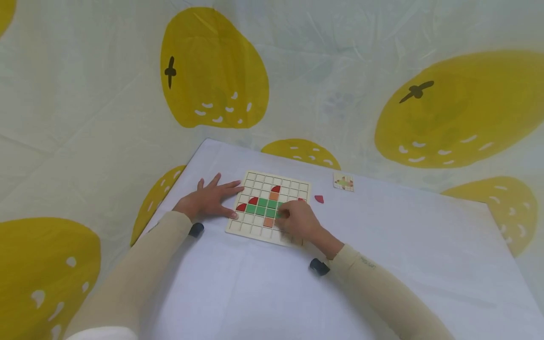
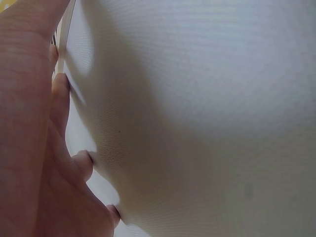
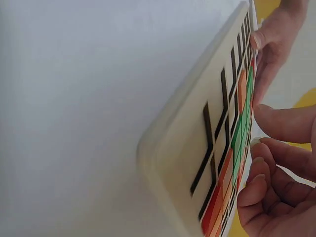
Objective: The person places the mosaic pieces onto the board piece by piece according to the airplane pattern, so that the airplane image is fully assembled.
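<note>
A square cream grid board (image 1: 238,230) lies on the table. Green square tiles (image 1: 262,203) fill cells across its middle, with red quarter-round tiles (image 1: 241,207) at the left and one higher up. Orange tiles (image 1: 268,222) sit above and below the green ones. My left hand (image 1: 208,197) is spread flat, its thumb and fingertips at the board's left edge. Over the right half of the board is my right hand (image 1: 299,219), fingers bent, fingertips close to the green tiles. In the right wrist view its thumb and index finger stand slightly apart; I cannot tell whether they hold a tile.
A loose dark red piece (image 1: 319,199) lies just right of the board. Beyond it, near the back edge of the white table (image 1: 408,236), is a small pattern card (image 1: 343,182). A curtain with yellow fruit prints (image 1: 212,66) hangs behind the table.
</note>
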A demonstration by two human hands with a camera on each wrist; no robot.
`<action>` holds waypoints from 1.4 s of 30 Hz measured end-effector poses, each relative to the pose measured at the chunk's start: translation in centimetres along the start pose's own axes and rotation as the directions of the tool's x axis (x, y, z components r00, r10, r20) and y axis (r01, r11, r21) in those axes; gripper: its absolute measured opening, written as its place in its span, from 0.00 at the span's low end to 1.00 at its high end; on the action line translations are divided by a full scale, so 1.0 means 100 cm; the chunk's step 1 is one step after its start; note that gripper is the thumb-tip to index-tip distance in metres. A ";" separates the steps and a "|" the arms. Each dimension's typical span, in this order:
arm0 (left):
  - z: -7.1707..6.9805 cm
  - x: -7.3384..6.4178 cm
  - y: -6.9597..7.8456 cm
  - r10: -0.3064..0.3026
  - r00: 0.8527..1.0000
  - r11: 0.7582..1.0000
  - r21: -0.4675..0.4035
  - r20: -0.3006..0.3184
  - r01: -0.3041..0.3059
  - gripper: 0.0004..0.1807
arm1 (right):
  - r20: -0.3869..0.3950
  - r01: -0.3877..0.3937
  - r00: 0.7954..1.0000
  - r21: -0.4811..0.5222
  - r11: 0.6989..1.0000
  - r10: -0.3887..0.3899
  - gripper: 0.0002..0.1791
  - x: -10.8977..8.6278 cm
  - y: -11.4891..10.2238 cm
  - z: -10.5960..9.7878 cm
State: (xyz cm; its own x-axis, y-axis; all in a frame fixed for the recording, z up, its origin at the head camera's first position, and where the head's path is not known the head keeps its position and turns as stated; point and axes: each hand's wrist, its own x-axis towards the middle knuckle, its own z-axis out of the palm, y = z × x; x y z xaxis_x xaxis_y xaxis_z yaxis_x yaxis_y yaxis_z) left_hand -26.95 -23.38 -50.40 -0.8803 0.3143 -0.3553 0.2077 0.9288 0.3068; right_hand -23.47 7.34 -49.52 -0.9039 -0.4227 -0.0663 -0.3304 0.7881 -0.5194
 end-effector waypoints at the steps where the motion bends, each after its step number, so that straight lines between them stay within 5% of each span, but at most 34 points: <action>1: 0.000 0.000 0.000 0.003 1.000 1.000 -0.002 -0.001 -0.003 0.57 | -0.008 -0.004 1.000 0.014 1.000 0.004 0.11 0.000 0.003 -0.002; 7: -0.001 -0.002 0.001 0.006 1.000 1.000 0.005 -0.003 -0.006 0.57 | -0.020 -0.105 0.994 0.105 0.989 0.108 0.14 -0.003 0.021 -0.016; 18: -0.001 -0.003 0.002 -0.005 1.000 1.000 0.016 0.007 0.005 0.56 | -0.095 -0.247 0.962 0.112 0.963 0.258 0.18 0.003 0.071 -0.039; 28: 0.000 0.000 0.000 -0.001 1.000 1.000 0.017 0.004 0.001 0.56 | -0.106 -0.300 0.944 0.105 0.948 0.311 0.20 0.006 0.112 -0.051; 34: 0.001 0.000 -0.002 -0.004 1.000 1.000 0.021 0.004 0.004 0.56 | -0.058 -0.353 0.931 0.122 0.928 0.362 0.22 0.013 0.118 -0.053; 42: 0.001 0.001 -0.001 0.001 1.000 1.000 0.014 0.000 -0.001 0.56 | -0.069 -0.324 0.942 0.083 0.942 0.330 0.17 0.017 0.120 -0.053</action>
State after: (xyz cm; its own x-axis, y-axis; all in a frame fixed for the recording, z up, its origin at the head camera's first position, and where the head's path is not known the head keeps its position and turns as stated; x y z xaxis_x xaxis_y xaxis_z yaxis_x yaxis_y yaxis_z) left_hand -26.96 -23.43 -50.56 -0.8802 0.3148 -0.3551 0.2144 0.9313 0.2944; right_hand -30.44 18.43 -51.38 -0.9787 -0.1072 -0.1752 0.0040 0.8426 -0.5385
